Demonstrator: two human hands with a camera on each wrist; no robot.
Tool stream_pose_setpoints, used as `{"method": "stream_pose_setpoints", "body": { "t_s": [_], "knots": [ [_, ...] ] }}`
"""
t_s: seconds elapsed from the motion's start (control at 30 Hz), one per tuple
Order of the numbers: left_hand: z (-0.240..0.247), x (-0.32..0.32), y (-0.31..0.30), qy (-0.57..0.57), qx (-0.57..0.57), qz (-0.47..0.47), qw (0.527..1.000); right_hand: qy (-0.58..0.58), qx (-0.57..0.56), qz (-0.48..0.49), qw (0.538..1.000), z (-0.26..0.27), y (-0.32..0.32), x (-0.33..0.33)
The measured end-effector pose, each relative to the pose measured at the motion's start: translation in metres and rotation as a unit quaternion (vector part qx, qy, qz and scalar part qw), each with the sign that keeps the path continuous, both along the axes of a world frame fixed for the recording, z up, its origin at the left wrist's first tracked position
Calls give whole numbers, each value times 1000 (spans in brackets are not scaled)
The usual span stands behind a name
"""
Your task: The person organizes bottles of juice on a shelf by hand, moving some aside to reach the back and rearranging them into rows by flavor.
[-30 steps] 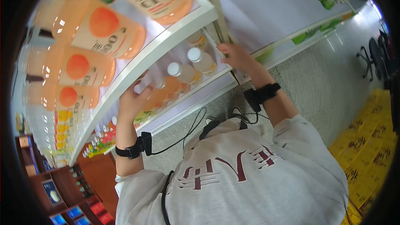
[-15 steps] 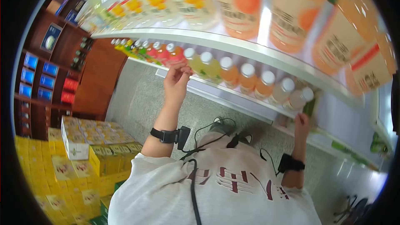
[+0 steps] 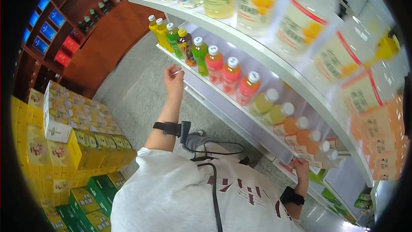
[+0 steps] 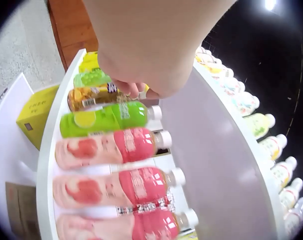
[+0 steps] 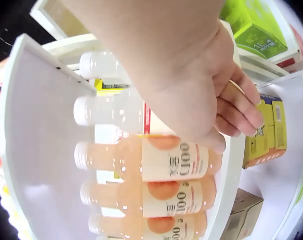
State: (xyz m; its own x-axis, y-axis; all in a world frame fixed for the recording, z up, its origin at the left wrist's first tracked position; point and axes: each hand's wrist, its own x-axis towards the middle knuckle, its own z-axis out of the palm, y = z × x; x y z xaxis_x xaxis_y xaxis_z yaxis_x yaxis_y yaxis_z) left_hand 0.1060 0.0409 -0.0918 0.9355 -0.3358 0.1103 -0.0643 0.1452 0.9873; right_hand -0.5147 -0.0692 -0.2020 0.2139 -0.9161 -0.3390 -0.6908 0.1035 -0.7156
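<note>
Bottles [image 3: 231, 76], shelf edge [image 4: 45, 160]; left hand [image 3: 173, 80] seemingly outside

the peach-coloured bottles [image 5: 129, 160] look like clear, glossy plastic with smooth printed labels [image 5: 166, 197] and smooth plastic caps [image 5: 83, 155]. the shelf lip [image 4: 44, 165] has a smooth satin finish, the cabinet [image 3: 107, 45] looks like polished wood, the cartons [image 3: 86, 146] like shiny printed card. the shirt [image 3: 163, 189] is soft matt cloth.
</note>
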Motion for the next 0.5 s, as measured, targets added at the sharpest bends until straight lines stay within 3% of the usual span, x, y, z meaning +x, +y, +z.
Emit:
{"method": "stream_pose_setpoints", "body": {
  "t_s": [0.23, 0.27, 0.4, 0.5],
  "knots": [
    [-52, 182, -3, -29, 123, -6, 992, -30, 96, -62, 993, 39, 50, 168],
    [-55, 199, -4, -18, 124, -5, 992, -62, 125, -97, 985, 51, 54, 192],
    [-73, 249, -22, 8, 127, -16, 992, -15, 134, -103, 985, 94, 69, 252],
    [-80, 260, -38, -51, 153, -35, 986, 4, 119, -115, 986, 110, 76, 276]
  ]
}}
